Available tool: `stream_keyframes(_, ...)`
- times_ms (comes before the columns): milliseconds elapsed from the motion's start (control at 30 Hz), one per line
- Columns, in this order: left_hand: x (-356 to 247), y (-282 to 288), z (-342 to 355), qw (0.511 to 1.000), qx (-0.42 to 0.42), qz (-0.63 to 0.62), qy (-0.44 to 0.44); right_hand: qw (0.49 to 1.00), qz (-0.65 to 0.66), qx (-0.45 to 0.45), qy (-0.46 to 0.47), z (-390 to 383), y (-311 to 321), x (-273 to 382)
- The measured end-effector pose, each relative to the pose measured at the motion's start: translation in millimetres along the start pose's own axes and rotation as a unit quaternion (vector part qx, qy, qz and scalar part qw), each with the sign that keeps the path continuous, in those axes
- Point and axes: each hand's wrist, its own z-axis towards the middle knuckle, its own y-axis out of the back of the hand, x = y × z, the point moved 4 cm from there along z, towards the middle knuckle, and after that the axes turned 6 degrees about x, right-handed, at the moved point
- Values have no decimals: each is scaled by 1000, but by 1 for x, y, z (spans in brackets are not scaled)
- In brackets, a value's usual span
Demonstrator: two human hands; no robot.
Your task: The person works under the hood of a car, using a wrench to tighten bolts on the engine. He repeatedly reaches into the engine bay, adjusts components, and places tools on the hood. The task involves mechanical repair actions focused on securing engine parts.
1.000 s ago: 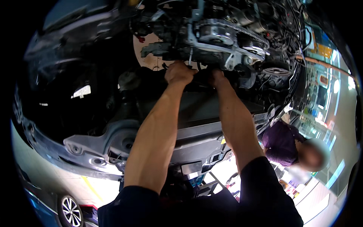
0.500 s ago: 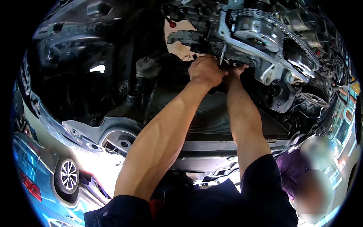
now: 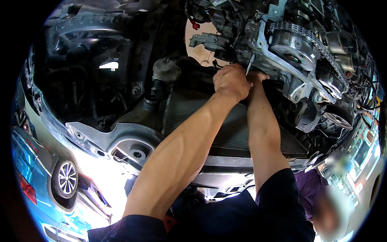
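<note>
Head view: slim metal rod (image 3: 250, 64), tilted rightward at top, is flanked by left hand (image 3: 232, 82), nearer, and right hand (image 3: 261, 76); grasps cannot be told.

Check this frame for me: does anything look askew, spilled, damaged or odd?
No clear spill or damage shows. The one oddity is the metal chain, up and to the right of the left hand and right hand: it runs exposed on the engine, with no cover over it.
</note>
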Motion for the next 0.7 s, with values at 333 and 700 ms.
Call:
stream_keyframes(333,3,-25,21,913,129,-382,-69,998,-41,9,-37,8,-3,-2)
stream_keyframes(700,0,-23,29,871,124,-471,-66,827,-524,-12,-204,21,65,49)
